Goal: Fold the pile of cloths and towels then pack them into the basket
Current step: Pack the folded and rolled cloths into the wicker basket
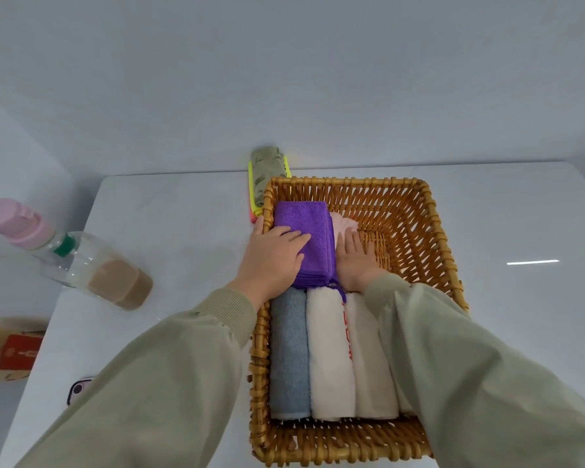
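— Cloth first: where is the purple one?

— Purple cloth, folded into a thick rectangle, lies inside the basket. It is at the basket's upper left corner, tight against the left wall. Its lower edge overlaps the ends of the rolled towels.

— And who has it?

— Left grip rests on top of it, fingers laid nearly straight across the fabric and thumb up by the left rim. It is released, pressing rather than clasping. Right grip is also released, palm down on the wicker floor, its side touching the cloth's right edge. Its fingertips reach a pink cloth that peeks out from behind the purple one.

— What else is in the basket?

— Lower in the frame, three rolls lie side by side. They are a blue towel on the left, a white towel with red lettering in the middle, and a plain white towel partly under the right sleeve.

— And outside it?

— A rolled leaf-print cloth sits on yellow and pink ones on the table, just beyond the basket's upper left corner. At the left edge are a clear bottle of brown liquid and a pink-capped bottle. A phone shows at lower left, half hidden by the left sleeve.
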The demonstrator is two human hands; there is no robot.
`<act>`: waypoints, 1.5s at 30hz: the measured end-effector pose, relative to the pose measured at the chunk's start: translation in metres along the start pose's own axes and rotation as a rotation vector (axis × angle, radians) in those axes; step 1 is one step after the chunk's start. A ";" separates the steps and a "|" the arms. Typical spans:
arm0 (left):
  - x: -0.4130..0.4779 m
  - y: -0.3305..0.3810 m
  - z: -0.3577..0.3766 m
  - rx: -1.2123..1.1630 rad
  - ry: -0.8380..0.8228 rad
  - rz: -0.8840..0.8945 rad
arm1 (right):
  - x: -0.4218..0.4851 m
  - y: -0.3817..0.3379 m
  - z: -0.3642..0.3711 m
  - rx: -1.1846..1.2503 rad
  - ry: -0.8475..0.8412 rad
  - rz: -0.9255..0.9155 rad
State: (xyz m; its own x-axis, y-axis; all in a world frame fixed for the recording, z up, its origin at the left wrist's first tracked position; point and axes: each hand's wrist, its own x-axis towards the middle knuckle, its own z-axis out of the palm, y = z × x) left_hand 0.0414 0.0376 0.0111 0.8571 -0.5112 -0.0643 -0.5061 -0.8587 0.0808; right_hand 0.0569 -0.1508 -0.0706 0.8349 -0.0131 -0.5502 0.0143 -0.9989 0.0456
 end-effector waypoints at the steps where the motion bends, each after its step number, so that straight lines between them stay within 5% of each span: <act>1: 0.000 0.000 0.000 -0.008 0.009 -0.001 | 0.000 -0.002 -0.001 -0.028 -0.003 0.010; 7: 0.000 -0.001 0.006 -0.144 0.105 -0.085 | -0.011 0.005 0.003 0.091 0.025 0.068; 14: 0.000 -0.002 0.015 -0.658 0.174 -0.354 | -0.017 0.004 -0.012 0.061 -0.101 0.088; 20: -0.007 -0.003 0.009 -1.014 0.114 -0.443 | -0.043 0.001 -0.072 0.190 0.562 -0.030; 24: -0.009 -0.013 -0.008 -1.102 0.148 -0.496 | -0.036 -0.006 -0.110 0.190 0.744 -0.131; 29: 0.028 -0.067 -0.012 -1.236 0.306 -0.748 | 0.003 -0.028 -0.139 0.244 0.591 -0.149; 34: 0.066 -0.110 0.020 -1.402 0.182 -0.996 | 0.043 -0.038 -0.152 0.037 0.289 -0.088; 40: 0.112 -0.116 0.039 -1.503 -0.034 -0.974 | 0.051 -0.043 -0.143 -0.160 0.428 -0.095; 45: 0.152 -0.109 0.052 -1.425 -0.029 -1.027 | 0.059 -0.042 -0.136 -0.114 0.511 -0.096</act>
State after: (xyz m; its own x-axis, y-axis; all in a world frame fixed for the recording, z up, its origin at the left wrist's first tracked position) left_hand 0.2215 0.0520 -0.0594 0.7369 0.1544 -0.6582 0.6750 -0.1143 0.7289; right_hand 0.1805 -0.1033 0.0083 0.9881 0.1308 -0.0814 0.1401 -0.9827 0.1209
